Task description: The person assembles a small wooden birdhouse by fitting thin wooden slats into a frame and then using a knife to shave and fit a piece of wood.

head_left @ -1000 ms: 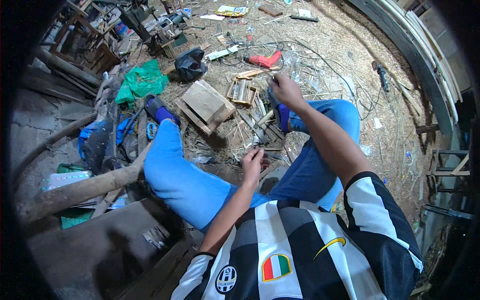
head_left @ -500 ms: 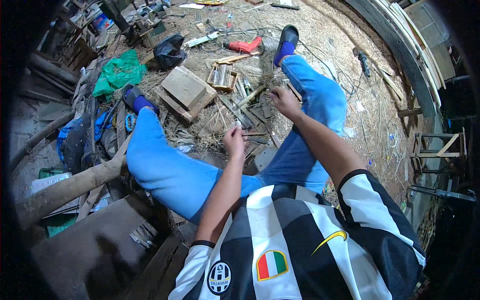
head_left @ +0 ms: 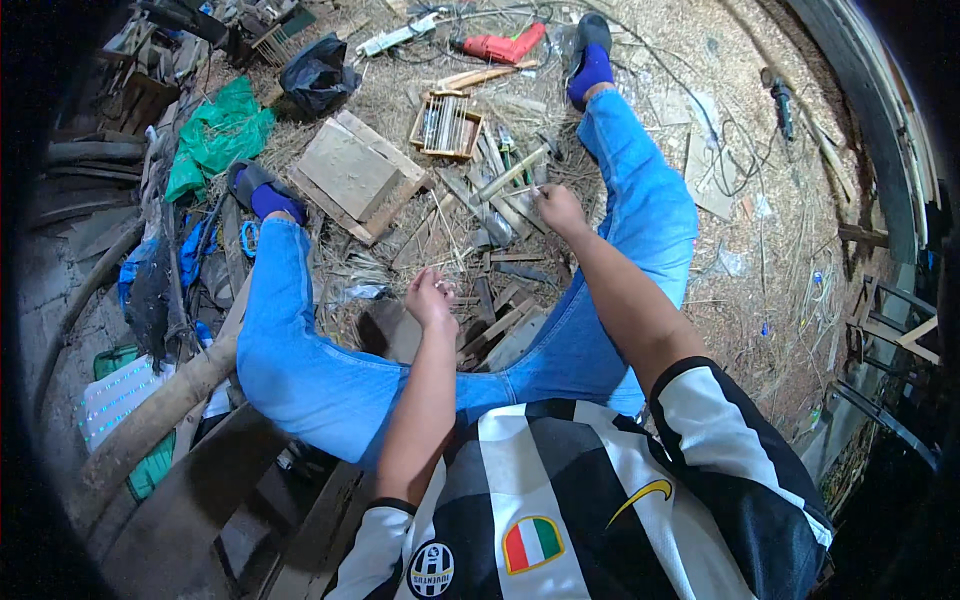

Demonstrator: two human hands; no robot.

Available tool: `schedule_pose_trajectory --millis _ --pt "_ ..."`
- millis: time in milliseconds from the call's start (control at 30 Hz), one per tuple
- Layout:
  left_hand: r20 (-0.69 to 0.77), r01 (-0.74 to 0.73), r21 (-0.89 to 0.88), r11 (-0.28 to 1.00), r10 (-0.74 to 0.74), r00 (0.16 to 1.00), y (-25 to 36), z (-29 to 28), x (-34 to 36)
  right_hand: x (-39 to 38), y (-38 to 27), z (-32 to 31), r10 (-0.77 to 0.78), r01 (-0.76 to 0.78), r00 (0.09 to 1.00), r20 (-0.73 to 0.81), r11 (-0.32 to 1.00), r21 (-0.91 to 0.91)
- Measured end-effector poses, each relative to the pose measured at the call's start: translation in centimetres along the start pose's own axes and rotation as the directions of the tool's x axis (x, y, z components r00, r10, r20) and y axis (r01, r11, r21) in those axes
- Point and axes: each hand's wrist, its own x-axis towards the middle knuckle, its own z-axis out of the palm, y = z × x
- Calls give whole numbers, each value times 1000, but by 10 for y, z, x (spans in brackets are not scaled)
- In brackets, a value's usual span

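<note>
My left hand [head_left: 431,298] is raised between my legs, fingers curled around something small and pale that I cannot make out. My right hand [head_left: 560,211] hangs over wood scraps [head_left: 505,205], its fingers closed on what looks like a thin stick, too small to be sure. Beyond them lie a square plywood board on a wooden frame [head_left: 345,168] and a small wooden box with thin slats [head_left: 445,125], both on the straw-strewn ground between my feet.
A red power drill [head_left: 500,45], white power strip [head_left: 395,35], black bag [head_left: 318,75] and green plastic [head_left: 215,140] lie beyond. An angle grinder [head_left: 782,110] and cables are at right. A log [head_left: 160,410] and debris crowd my left; timber frames [head_left: 885,330] stand right.
My right foot has stretched forward and outward. Both hands shifted: the left from near the middle toward the lower left, the right slightly lower, staying apart from each other.
</note>
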Motion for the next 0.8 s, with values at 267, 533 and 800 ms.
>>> schedule_pose_trajectory --millis 267,533,800 --pt "-51 -51 269 962 67 996 -44 -13 88 10 -13 32 -5 7 998 63 999 -38" --pt "-46 -13 316 949 29 999 -54 -22 100 -9 -72 115 -76 57 946 316 996 71" --pt "3 -51 420 906 55 998 -73 -34 104 -27 -80 200 330 -375 919 215 899 224"
